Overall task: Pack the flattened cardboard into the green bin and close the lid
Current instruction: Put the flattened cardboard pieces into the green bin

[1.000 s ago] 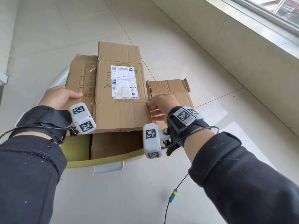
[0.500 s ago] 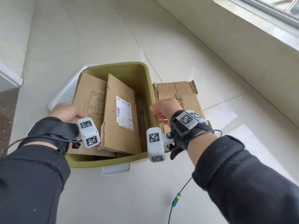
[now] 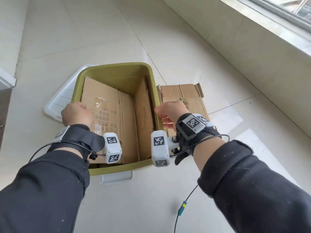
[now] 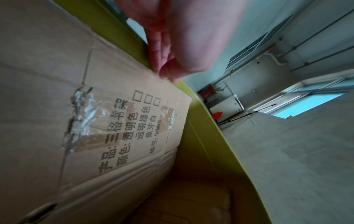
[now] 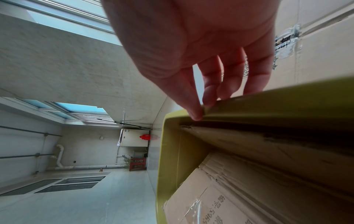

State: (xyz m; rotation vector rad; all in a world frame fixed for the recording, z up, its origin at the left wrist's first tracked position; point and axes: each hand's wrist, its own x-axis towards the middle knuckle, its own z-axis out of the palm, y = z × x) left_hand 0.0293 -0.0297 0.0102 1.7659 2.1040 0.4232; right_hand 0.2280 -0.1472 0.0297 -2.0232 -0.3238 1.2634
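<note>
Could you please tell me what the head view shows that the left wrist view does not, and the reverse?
Only the head view shows the white lid on the floor left of the green bin, the flattened cardboard on the floor to its right, and the right hand. Only the left wrist view shows the left hand's fingertips on the bin's rim. Both show the printed cardboard in the bin and the left hand.

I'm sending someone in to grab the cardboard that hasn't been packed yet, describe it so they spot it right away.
Find the green bin on the tiled floor below the window ledge. The loose cardboard lies flat on the floor against the bin's right side, just beyond the right hand. Unlike the sheets standing inside the bin, it is outside; the white lid is on the other side.
</note>
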